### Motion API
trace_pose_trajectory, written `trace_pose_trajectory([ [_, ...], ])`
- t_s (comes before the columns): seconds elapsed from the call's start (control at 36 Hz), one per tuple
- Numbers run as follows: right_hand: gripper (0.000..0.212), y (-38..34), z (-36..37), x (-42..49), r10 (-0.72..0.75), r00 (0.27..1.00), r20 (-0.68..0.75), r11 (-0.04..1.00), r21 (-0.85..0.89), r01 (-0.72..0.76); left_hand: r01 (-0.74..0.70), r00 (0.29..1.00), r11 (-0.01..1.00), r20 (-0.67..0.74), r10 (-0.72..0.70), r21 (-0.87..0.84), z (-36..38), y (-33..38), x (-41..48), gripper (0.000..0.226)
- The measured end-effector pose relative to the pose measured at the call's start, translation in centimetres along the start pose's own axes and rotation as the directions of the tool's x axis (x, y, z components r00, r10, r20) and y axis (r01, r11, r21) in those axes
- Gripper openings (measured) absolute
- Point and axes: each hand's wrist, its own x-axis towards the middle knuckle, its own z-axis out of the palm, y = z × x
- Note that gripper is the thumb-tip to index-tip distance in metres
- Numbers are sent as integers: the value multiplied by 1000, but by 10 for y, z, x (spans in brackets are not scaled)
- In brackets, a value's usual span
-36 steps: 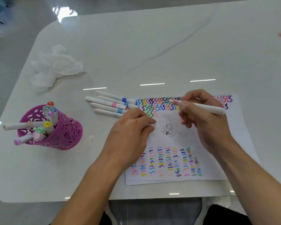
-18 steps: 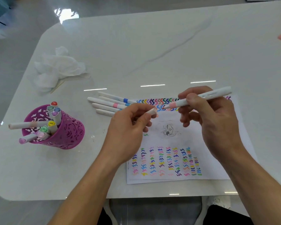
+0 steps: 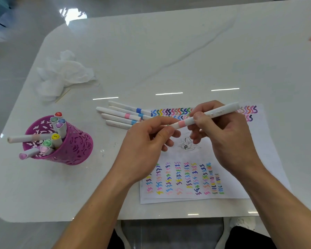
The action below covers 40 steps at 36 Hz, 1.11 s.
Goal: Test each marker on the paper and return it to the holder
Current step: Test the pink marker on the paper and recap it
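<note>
Because both hands hold the pink-banded marker [image 3: 210,115] up in the air over the paper [image 3: 258,159], with no end on the sheet, I think its cap is being pushed on or pulled off. The marker slants, its far end up to the right and its near end down to the left.

The right hand [image 3: 226,141] is curled round the middle of the marker, with the thumb pressed by the pink band, so it cannot slip. The left hand [image 3: 144,150] pinches the low end between thumb and first finger, and its other fingers are curled under. I cannot tell if that end is a loose cap or part of the marker.

The paper lies flat on the white surface [image 3: 169,51], under the hands, and it is full of wavy color marks. At its top left edge four more markers [image 3: 122,115] lie side by side, close by, likely waiting their turn. The purple holder [image 3: 75,148] stands well off to the left with several markers poking out. A crumpled tissue [image 3: 61,76] lies behind it.
</note>
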Motion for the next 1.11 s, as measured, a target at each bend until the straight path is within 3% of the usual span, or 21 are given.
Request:
trace_pose_trajectory([
  [0.36,12,-1,3,-5,56,996,64,981,181,-66,19,996,994,-84,-28,-105,0,2,-1,19],
  [0.53,29,4,7,-6,134,983,123,939,302,-166,-21,992,994,-129,7,-111,-6,10,-2,16],
  [0.61,34,8,8,-7,161,979,128,947,260,-190,-64,981,993,-189,45,-96,-15,15,-4,9],
  [0.72,36,15,10,-7,219,974,56,953,205,-226,-135,938,974,-342,66,-183,-31,19,-6,13],
  [0.94,35,15,11,1,234,972,28,942,239,-234,-213,888,976,-426,173,-48,-44,23,-17,7],
  [1.11,18,18,10,4,183,983,-14,979,96,-181,-352,718,926,-595,361,137,-65,28,-32,9],
])
